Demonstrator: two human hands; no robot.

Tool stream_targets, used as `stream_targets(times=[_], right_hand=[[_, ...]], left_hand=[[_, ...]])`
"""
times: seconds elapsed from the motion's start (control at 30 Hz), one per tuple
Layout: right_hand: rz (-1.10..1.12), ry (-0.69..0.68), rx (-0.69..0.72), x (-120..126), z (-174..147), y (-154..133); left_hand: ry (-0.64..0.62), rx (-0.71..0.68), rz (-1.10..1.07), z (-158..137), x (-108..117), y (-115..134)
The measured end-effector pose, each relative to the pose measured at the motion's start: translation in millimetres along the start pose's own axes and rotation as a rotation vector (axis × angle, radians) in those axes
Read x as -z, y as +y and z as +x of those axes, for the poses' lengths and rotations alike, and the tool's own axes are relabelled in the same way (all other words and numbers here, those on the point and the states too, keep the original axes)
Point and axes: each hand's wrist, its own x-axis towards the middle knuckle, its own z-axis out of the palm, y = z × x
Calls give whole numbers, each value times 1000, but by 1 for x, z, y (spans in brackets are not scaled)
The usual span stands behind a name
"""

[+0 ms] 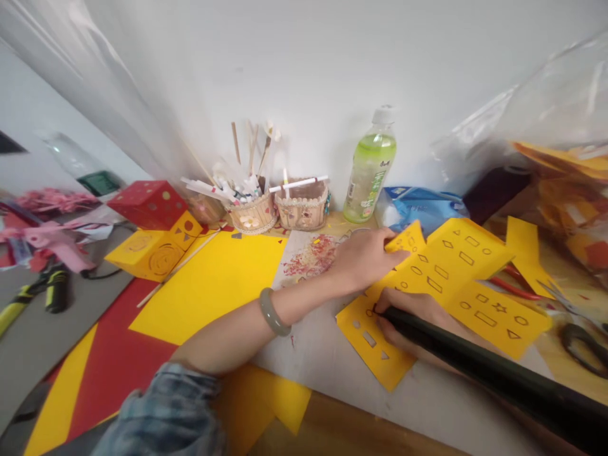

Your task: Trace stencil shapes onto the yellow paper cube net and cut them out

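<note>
Black tube nearest the lens, gripped in right hand, fingers curled round it, tip on yellow card. Left hand just above, pinching the card's folded edge; card flat on worktop.

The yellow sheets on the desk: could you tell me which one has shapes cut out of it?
The folded yellow sheet under both hands, right of the bottle, carries cut-out shapes; the flat yellow sheet at centre-left is plain.

two baskets, one bottle, two boxes
</note>
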Motion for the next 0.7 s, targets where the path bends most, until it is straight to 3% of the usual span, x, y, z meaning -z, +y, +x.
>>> stream_targets(times=[0.2,0.43,0.6,0.7], right_hand=[[50,-16,33,5,2,-7],[163,-123,8,20,-6,-24],[200,-62,-35,15,-7,-9],[246,-62,-39,12,-5,3]], left_hand=[[99,-82,-11,-13,19,2],[186,31,-10,-55,38,-40],[259,93,-56,-58,43,-64],[378,75,-38,-61,47,-68]])
